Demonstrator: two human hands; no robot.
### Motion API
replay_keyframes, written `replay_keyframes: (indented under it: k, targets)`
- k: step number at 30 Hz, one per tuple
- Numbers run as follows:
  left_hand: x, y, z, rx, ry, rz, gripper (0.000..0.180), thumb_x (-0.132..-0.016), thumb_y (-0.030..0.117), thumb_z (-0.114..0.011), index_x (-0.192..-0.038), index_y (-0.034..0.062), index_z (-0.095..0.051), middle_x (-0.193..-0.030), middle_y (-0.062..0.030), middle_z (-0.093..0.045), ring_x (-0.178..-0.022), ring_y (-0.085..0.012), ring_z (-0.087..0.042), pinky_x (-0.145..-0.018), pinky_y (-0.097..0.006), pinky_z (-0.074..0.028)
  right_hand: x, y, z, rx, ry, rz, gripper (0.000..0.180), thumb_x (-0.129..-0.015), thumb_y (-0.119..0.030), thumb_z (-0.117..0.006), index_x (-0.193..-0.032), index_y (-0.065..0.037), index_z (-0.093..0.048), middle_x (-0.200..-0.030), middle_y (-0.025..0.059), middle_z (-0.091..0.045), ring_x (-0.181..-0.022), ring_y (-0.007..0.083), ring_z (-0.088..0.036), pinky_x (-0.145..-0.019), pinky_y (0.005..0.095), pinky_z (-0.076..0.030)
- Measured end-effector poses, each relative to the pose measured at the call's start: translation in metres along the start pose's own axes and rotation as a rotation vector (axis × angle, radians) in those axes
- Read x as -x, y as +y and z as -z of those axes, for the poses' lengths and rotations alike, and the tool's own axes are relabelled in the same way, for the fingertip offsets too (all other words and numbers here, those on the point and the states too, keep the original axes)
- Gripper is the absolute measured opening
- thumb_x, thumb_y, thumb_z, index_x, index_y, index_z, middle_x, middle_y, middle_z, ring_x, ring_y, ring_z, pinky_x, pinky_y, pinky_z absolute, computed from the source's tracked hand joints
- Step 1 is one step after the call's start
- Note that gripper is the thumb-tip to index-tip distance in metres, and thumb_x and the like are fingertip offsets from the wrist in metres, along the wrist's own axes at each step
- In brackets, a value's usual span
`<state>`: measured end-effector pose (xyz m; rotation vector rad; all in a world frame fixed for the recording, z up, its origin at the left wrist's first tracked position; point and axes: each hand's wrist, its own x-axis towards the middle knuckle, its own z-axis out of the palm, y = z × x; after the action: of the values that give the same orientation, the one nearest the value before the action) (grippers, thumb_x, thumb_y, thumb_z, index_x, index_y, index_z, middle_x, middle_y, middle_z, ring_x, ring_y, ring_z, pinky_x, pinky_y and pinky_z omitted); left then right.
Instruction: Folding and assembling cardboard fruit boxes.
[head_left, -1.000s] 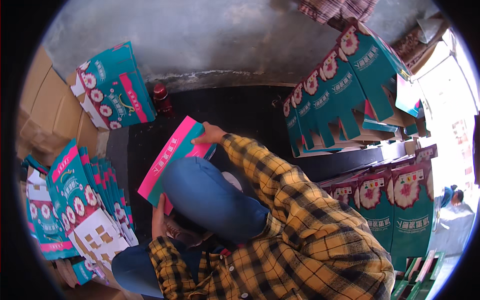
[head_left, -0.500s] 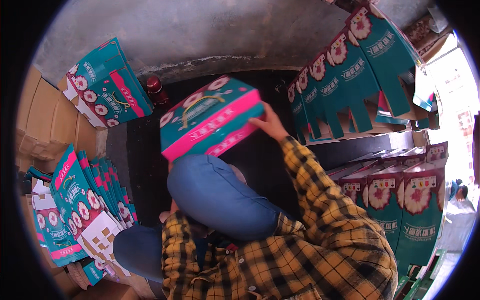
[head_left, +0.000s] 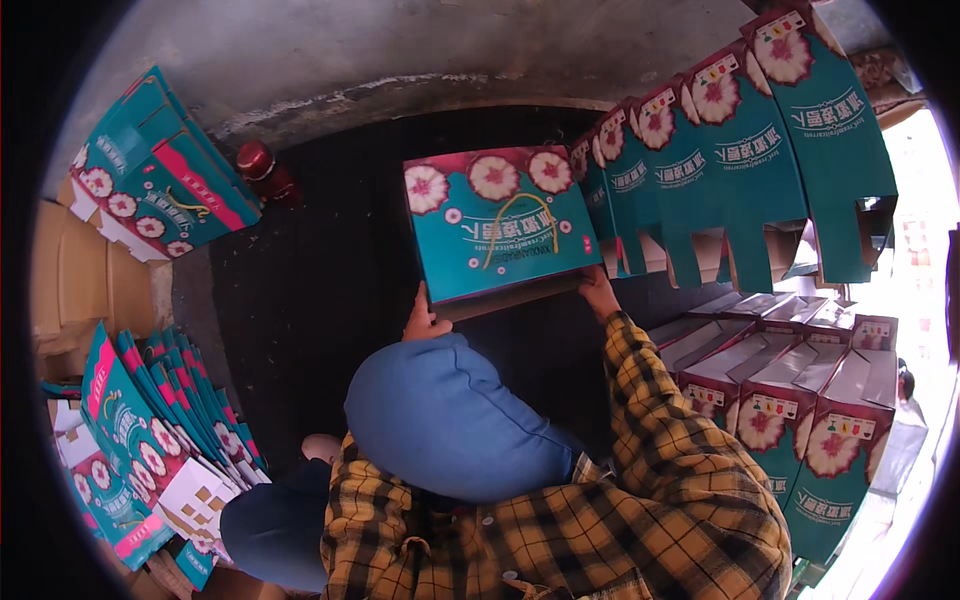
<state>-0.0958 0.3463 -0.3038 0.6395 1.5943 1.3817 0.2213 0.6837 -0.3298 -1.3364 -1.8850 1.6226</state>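
**Teal box being held up at its near edge by both hands**

The left hand (head_left: 425, 322) is gripping the near-left part of the teal gift box (head_left: 498, 220), thumb and fingers closed against its lower edge; the right hand (head_left: 598, 293) is clamping the near-right corner in the same way, fingers curled under where they are hidden. Both hands are closed on this one box and nothing else.

The box is sitting just beyond the hands, away from the person, its printed face tilted up toward the camera. Its long axis is running left to right, across the line of the forearms, so the two hands are sharing the near long edge, one toward each end. The right hand is lying nearer to the row of standing boxes (head_left: 720, 150), which is starting just right of the held box, almost touching its far-right corner.

Counting outward from the held box: one box in hand; to its right about five upright teal boxes leaning in a row, the nearest partly hidden behind it; below that row, right of the plaid sleeve (head_left: 650, 420), a block of about six erected boxes (head_left: 800, 400) with pale tops. Well to the left of the held box, a dark red jar (head_left: 262, 168) is standing on the black mat (head_left: 300, 300); farther left a small stack of flat boxes (head_left: 160, 170) is lying, and below it a fan of flattened cartons (head_left: 150, 420), too overlapped to count.
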Motion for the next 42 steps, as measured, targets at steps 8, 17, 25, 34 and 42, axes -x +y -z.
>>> replay_keyframes:
  k: [8,17,25,34,42]
  targets:
    - [-0.032,0.041,-0.009,-0.175,0.124,0.158,0.084,-0.096,0.028,-0.067,-0.162,0.0048,-0.021,-0.15,-0.0261,-0.048,-0.135,-0.0342,-0.053,-0.108,-0.037,-0.045,-0.058,-0.062,0.027,0.334,0.325,0.041,0.048,-0.102,-0.033,-0.055,-0.139,-0.001,-0.055,-0.13,0.0179,-0.065,-0.127,0.0344,-0.058,-0.106,0.0427,-0.044]
    - [-0.06,0.034,0.007,-0.254,0.127,0.06,0.087,-0.094,0.027,-0.068,-0.159,-0.0027,-0.019,-0.153,-0.0292,-0.043,-0.14,-0.0408,-0.047,-0.114,-0.041,-0.04,-0.119,-0.078,-0.022,0.379,0.307,-0.183,0.064,-0.107,-0.053,-0.034,-0.145,-0.004,-0.051,-0.142,0.0235,-0.057,-0.13,0.0433,-0.054,-0.109,0.048,-0.041]
    - [-0.088,0.042,-0.025,-0.313,0.103,0.084,0.092,-0.091,0.025,-0.07,-0.161,0.0002,-0.015,-0.147,-0.0308,-0.047,-0.134,-0.0435,-0.05,-0.11,-0.044,-0.043,-0.128,-0.063,0.008,0.505,0.378,-0.218,0.071,-0.106,-0.057,-0.032,-0.141,-0.001,-0.056,-0.138,0.0267,-0.06,-0.129,0.0409,-0.055,-0.109,0.0431,-0.041]
    - [-0.123,0.003,-0.051,0.007,-0.257,0.055,0.105,-0.092,0.011,-0.073,-0.163,0.0065,0.004,-0.164,-0.0278,-0.023,-0.138,-0.0356,-0.047,-0.112,-0.043,-0.042,-0.157,-0.038,0.088,0.665,0.429,-0.2,0.073,-0.106,-0.058,-0.03,-0.141,0.0,-0.056,-0.142,0.0272,-0.057,-0.135,0.0405,-0.051,-0.113,0.0437,-0.039]
    - [-0.148,0.008,-0.037,0.232,-0.524,0.23,0.098,-0.094,0.015,-0.067,-0.163,0.0044,0.002,-0.167,-0.0275,-0.014,-0.136,-0.0373,-0.052,-0.111,-0.042,-0.044,-0.158,-0.03,0.08,0.577,0.392,-0.133,0.076,-0.1,-0.063,-0.05,-0.142,0.0,-0.055,-0.14,0.0259,-0.059,-0.131,0.0366,-0.055,-0.109,0.0426,-0.041]
